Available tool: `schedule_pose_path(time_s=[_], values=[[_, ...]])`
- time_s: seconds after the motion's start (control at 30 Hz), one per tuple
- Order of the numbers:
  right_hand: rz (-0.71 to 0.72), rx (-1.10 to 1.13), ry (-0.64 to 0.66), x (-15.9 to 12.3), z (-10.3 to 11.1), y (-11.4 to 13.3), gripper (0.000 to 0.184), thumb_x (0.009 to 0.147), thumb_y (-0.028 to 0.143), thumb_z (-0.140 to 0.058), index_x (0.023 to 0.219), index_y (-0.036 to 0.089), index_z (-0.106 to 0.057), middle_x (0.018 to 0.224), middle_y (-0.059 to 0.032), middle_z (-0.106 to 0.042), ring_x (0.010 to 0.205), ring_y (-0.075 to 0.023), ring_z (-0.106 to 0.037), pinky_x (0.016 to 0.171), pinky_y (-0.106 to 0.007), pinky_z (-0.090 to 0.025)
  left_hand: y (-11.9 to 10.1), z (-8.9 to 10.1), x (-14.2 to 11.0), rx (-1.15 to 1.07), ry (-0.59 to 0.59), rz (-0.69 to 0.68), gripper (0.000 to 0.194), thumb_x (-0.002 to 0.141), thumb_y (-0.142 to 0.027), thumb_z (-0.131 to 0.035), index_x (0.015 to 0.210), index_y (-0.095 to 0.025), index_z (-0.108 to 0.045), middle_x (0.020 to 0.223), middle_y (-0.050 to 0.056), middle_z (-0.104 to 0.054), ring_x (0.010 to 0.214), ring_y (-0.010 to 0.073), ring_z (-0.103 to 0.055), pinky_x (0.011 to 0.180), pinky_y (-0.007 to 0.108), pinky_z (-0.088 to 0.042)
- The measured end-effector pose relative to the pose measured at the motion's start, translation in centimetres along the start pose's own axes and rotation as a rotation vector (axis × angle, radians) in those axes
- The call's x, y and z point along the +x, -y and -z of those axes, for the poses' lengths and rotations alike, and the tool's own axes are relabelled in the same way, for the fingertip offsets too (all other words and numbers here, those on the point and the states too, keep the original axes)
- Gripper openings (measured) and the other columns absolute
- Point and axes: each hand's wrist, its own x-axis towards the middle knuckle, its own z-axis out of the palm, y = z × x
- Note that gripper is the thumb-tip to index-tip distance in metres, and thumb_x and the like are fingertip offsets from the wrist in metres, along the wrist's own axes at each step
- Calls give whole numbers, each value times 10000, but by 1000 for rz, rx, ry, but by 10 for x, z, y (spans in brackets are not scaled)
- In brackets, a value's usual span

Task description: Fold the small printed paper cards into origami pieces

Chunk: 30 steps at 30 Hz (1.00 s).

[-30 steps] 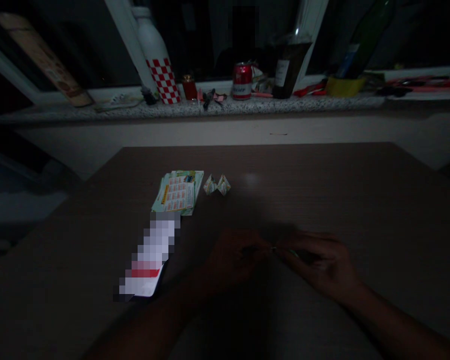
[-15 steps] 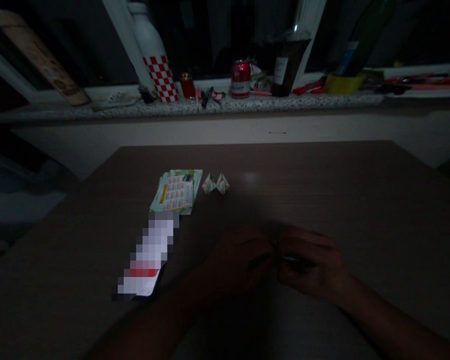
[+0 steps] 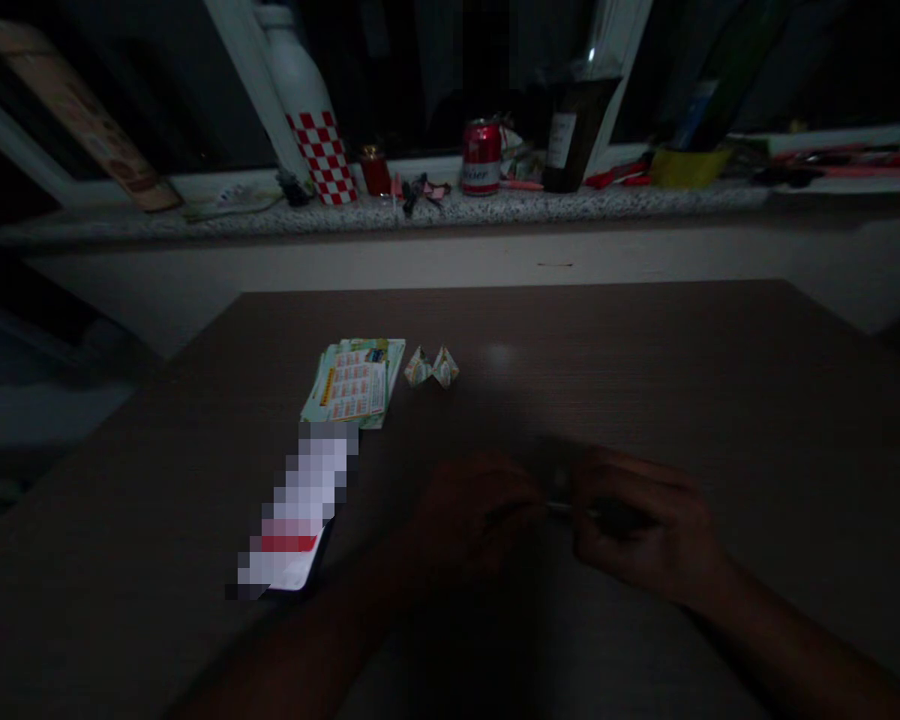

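1. A small pale strip (image 3: 560,508), probably folded paper, sits between the left hand (image 3: 484,510) and the right hand (image 3: 656,515), just over the bench (image 3: 645,380). Dim light hides its full outline.
2. Its visible long axis runs crosswise, nearly level from the left fingertips to the right ones, and so in line with the gap between the hands. Neither hand is clearly nearer, as each meets one end.
3. Both grips are narrow: thumb and fingers pinch the strip from either side. How firmly each presses, I cannot tell.
4. The folded paper figure (image 3: 418,370), with two pointed halves joined at a slim middle, stands on the bench beyond the left hand, apart from it and farther from the right.
5. Just left of that figure lies the stack of printed sheets (image 3: 352,385). The phone (image 3: 289,570), screen lit, slants from the stack's near edge toward the person, left of the left hand.
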Motion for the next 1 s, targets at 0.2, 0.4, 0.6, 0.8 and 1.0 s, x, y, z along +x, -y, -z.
schedule_pose_path(time_s=[0.2,0.4,0.6,0.8,1.0], values=[[-22,34,-32,-1,1,-1,197,655,13,-588,728,190,-543,674,-29,-587,580,-151,-569,517,-274,-456,-2,1,1,-75,-3,86,84,859,-184,-537,855,-158,-617,795,45,-673,760,141,-616,697,255,-490],[-36,41,53,-2,-3,-1,169,666,36,-591,732,184,-543,646,-18,-550,541,-132,-515,468,-250,-396,-2,-3,1,68,132,109,94,843,-233,-561,871,-159,-612,826,43,-662,781,161,-603,718,279,-475],[-40,48,24,0,-6,2,188,654,25,-588,748,180,-541,662,-27,-564,556,-141,-534,483,-254,-410,-1,-6,-3,58,68,9,117,892,-192,-512,897,-157,-624,820,34,-678,778,134,-604,710,238,-466],[-71,31,-4,2,-1,2,165,658,45,-571,724,192,-536,643,-15,-579,545,-140,-555,479,-249,-418,-3,-4,-2,2,15,97,156,890,-222,-517,840,-146,-643,707,29,-651,649,123,-588,605,229,-440],[-104,10,-14,0,7,-4,140,658,63,-554,669,200,-523,605,6,-569,526,-132,-557,483,-241,-427,-3,8,0,-48,-10,240,149,876,-252,-564,821,-161,-669,698,10,-647,624,115,-590,570,224,-425]])
